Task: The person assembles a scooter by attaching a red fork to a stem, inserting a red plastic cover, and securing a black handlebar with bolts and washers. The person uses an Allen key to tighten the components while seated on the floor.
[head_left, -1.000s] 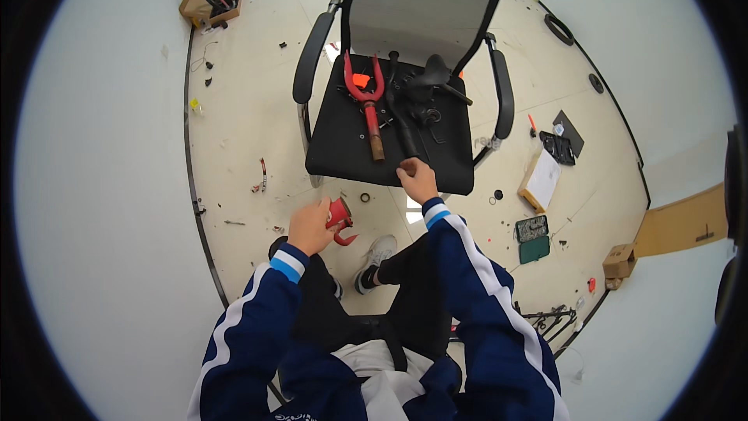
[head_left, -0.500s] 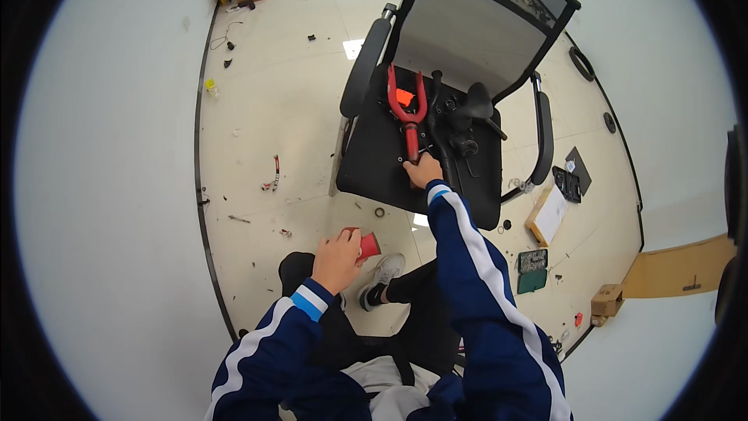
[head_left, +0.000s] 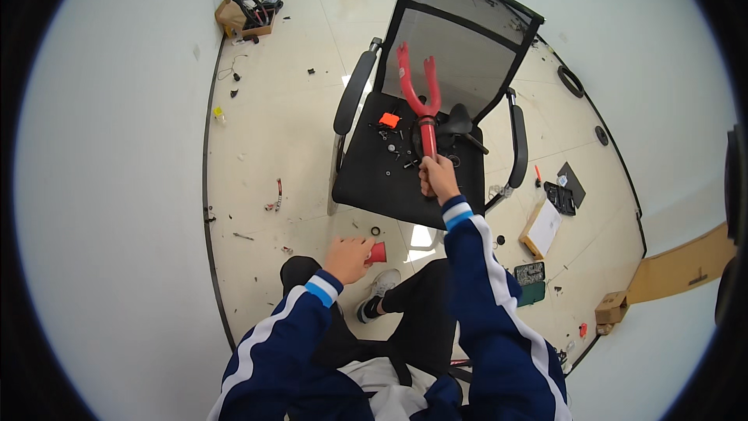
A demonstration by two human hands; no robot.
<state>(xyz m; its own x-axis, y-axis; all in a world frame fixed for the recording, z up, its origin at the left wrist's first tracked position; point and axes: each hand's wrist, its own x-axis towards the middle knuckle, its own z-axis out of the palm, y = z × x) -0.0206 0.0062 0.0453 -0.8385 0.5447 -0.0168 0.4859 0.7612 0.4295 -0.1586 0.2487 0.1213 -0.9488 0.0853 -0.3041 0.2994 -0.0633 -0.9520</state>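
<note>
My right hand (head_left: 439,178) is closed around the lower tube of a red bicycle fork (head_left: 425,107). The fork is raised over the black chair seat (head_left: 370,179), its two prongs pointing away from me toward the mesh backrest. Above my lap, my left hand (head_left: 348,260) grips a short red cylindrical piece (head_left: 378,252); the fingers cover part of it, and its exact kind is unclear. On the seat lie a bright orange item (head_left: 389,120), several small metal parts and a black bicycle saddle (head_left: 458,121), partly behind the fork.
Armrests (head_left: 356,92) flank the seat. To the right on the floor are a green case (head_left: 531,291), a white-topped board (head_left: 543,228) and a black tool case (head_left: 559,198). A cardboard box (head_left: 254,27) stands far left. Small parts lie scattered along the left wall.
My right hand has lifted the fork off the seat and shifted slightly right with it. My left hand still holds the red piece, now turned a little. The view has tilted somewhat.
</note>
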